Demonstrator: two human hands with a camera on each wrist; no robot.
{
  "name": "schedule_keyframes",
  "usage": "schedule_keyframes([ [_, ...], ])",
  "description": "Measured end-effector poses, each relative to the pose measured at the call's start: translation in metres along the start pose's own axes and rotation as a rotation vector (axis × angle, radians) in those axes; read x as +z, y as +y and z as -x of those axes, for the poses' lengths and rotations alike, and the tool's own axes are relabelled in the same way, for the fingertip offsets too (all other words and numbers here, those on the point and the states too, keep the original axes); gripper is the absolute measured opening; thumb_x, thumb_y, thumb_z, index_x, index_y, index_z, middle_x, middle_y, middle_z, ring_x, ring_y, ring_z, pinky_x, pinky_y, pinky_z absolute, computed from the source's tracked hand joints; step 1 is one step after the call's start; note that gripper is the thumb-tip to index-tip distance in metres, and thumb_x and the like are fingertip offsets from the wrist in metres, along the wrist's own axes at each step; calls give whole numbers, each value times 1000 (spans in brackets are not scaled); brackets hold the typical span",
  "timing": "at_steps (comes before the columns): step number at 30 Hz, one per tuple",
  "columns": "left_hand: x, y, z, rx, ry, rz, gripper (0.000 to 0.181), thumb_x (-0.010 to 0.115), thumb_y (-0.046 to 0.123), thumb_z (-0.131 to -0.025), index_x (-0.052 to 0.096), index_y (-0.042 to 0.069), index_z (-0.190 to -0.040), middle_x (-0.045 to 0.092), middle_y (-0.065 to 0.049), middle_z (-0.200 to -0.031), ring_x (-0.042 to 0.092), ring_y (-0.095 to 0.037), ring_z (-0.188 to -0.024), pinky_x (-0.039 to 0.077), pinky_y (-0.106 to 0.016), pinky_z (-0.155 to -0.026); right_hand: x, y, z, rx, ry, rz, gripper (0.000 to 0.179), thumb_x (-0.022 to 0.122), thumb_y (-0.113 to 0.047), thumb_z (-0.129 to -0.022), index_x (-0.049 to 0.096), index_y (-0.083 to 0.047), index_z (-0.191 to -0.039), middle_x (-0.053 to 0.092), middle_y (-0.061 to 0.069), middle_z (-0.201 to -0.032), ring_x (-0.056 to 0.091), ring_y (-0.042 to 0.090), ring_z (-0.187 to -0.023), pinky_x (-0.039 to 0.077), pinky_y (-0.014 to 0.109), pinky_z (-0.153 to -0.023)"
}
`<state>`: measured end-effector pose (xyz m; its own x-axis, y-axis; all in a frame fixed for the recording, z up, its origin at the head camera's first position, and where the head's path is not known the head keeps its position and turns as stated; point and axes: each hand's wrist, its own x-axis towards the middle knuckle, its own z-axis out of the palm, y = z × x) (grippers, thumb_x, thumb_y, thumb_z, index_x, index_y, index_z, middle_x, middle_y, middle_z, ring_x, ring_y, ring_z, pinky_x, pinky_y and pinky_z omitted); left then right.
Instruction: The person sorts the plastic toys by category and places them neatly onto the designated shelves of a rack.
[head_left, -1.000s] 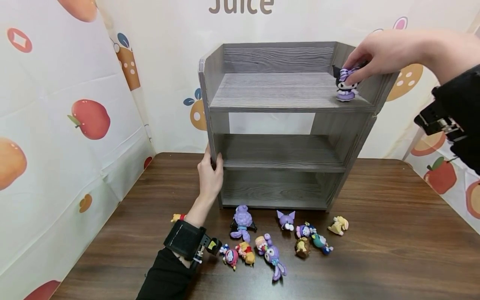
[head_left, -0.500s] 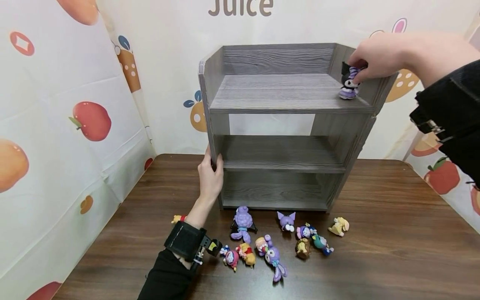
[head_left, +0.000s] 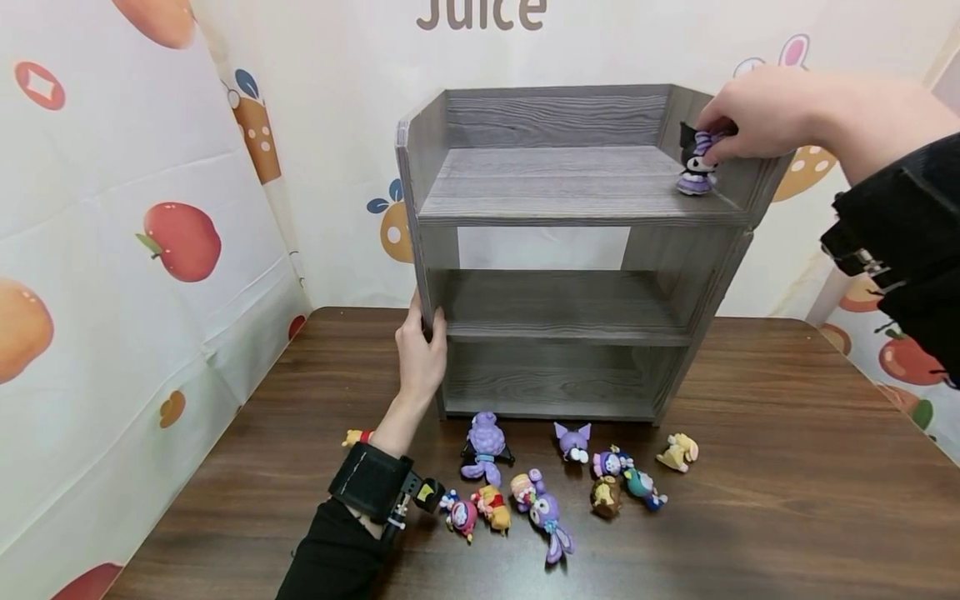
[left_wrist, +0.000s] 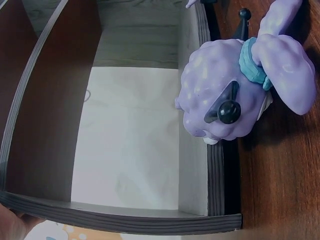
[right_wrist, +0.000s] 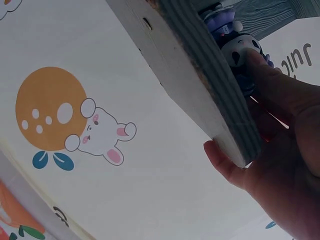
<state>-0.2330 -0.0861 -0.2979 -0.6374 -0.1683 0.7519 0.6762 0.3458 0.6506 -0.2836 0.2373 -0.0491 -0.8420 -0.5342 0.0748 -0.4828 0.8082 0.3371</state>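
My right hand (head_left: 761, 117) pinches a small black, white and purple figurine (head_left: 697, 171) by its head at the right end of the grey wooden shelf's top board (head_left: 555, 179). In the right wrist view the thumb lies on the face of this figurine (right_wrist: 240, 52), and a finger reaches over the side panel (right_wrist: 215, 95). My left hand (head_left: 420, 354) grips the left side panel of the shelf (head_left: 423, 250) low down, thumb at its front edge. Only a bit of that hand (left_wrist: 12, 225) shows in the left wrist view, where a lilac curly figurine (left_wrist: 215, 90) looms close.
Several figurines lie on the brown table before the shelf: the lilac one (head_left: 486, 446), a purple long-eared one (head_left: 550, 525), a yellow bear in red (head_left: 492, 507), a cream one (head_left: 678, 452) on the right. A fruit-printed backdrop (head_left: 337, 125) stands behind and at the left.
The right hand has moved the figurine slightly right and back along the top board, closer to the side panel. The left hand has stayed on the shelf's side.
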Motion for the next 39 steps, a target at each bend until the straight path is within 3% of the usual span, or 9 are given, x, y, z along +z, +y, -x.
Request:
schedule_keyframes([
  [10, 0, -2, -2, 26, 9, 8, 44, 43, -13, -83, 37, -13, -127, 47, -31, -118, 48, -41, -105, 40, -49, -82, 3, 3, 8, 21, 71, -17, 38, 65, -15, -79, 56, 11, -105, 57, 20, -82, 47, 29, -72, 39, 45, -67],
  [13, 0, -3, -2, 20, 6, 7, 44, 42, -13, -84, 37, -13, -127, 47, -31, -118, 49, -41, -105, 41, -49, -82, 4, 1, 14, 30, 108, -58, 42, 65, -15, -80, 54, 10, -111, 57, 25, -91, 50, 35, -82, 38, 50, -74],
  [17, 1, -4, -3, 11, 7, 4, 44, 42, -12, -84, 37, -13, -127, 48, -31, -118, 49, -41, -104, 41, -49, -81, 6, -1, 23, 61, 162, -119, 49, 64, -19, -81, 48, 8, -119, 49, 31, -106, 44, 44, -98, 33, 56, -81],
  [20, 0, -4, -4, 14, 6, 5, 44, 43, -12, -84, 37, -12, -128, 48, -30, -118, 49, -40, -105, 41, -48, -82, 6, -5, 29, 85, 213, -128, 52, 63, -21, -82, 45, 5, -123, 45, 32, -112, 43, 45, -94, 33, 57, -78],
  [26, -1, -4, -4, 12, 4, 4, 44, 43, -12, -84, 37, -12, -128, 48, -30, -118, 50, -40, -103, 42, -49, -79, 7, -28, 43, 65, 445, -112, 44, 63, -13, -80, 50, 2, -119, 48, 27, -114, 45, 31, -59, 35, 53, -69],
  [30, 0, -4, -4, 11, 2, 8, 44, 43, -12, -84, 37, -11, -128, 48, -30, -119, 50, -40, -103, 42, -49, -79, 11, -45, 53, 15, 665, -176, 39, 64, -5, -76, 55, 3, -113, 54, 23, -109, 53, 34, -76, 36, 47, -83],
  [31, 0, -4, -4, 12, 1, 9, 44, 43, -12, -85, 37, -11, -128, 48, -30, -119, 50, -40, -103, 42, -48, -80, 14, -46, 55, 10, 708, -190, 38, 65, -5, -75, 56, 2, -112, 55, 21, -107, 54, 33, -77, 37, 45, -84],
  [33, 0, -4, -4, 10, 1, 6, 44, 43, -11, -84, 37, -11, -128, 48, -30, -119, 50, -40, -104, 41, -49, -80, 29, -39, 56, -1, 796, -192, 38, 67, -8, -74, 60, -5, -112, 59, 15, -106, 53, 32, -95, 38, 41, -85],
  [39, 1, -4, -5, 4, -1, 3, 44, 42, -12, -84, 37, -13, -127, 47, -30, -119, 49, -41, -104, 41, -49, -81, 112, 27, 45, 18, 949, -132, 52, 76, -30, -66, 59, -29, -115, 61, -12, -106, 56, 13, -92, 37, 25, -74],
])
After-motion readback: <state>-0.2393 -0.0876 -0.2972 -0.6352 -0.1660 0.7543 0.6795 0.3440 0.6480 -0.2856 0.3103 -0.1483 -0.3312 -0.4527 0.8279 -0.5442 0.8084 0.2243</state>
